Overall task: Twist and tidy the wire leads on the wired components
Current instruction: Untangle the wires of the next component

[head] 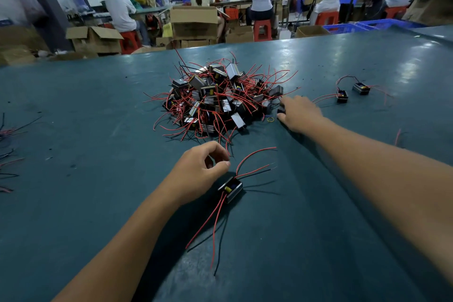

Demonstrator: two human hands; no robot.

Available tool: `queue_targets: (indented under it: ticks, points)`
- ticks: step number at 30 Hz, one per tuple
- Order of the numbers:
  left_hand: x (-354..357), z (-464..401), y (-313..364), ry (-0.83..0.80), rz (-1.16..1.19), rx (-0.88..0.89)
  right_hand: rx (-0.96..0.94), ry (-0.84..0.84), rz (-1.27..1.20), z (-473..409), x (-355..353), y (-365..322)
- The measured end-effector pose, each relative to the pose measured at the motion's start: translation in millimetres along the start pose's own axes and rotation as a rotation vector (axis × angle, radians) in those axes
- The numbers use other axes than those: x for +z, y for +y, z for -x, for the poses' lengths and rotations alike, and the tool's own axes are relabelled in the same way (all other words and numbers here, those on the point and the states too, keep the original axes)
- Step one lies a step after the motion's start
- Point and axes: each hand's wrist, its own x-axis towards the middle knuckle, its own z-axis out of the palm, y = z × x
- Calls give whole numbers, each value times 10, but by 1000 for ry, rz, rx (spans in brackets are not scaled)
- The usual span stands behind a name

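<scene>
1 component (230,189) by curled, empty L hand (199,167); R hand (297,113) grips 1; 2 aside.

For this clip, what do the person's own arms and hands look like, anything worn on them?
Both forearms are bare as far as the frame shows; no sleeves, gloves, watch or rings are visible on the left hand or right hand. No markings are visible.
</scene>
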Motion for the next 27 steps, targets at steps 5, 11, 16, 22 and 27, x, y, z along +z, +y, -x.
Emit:
queue_targets:
  ticks: [5,11,16,22,27]
  points:
    - [-19,60,54,-205,-83,51,-70,155,-159,280,-161,4]
    - [-72,82,79,-297,-209,89,-149,295,-652,1136,-634,-76]
    - [-196,63,18,-289,-253,71,50,-174,-1237,1628,-652,-179]
    - [-154,68,71,-124,-200,173,80,-303,-1301,1724,-479,-285]
    - [40,155,336,-56,4,256,110,-271,-1301,1742,-442,-283]
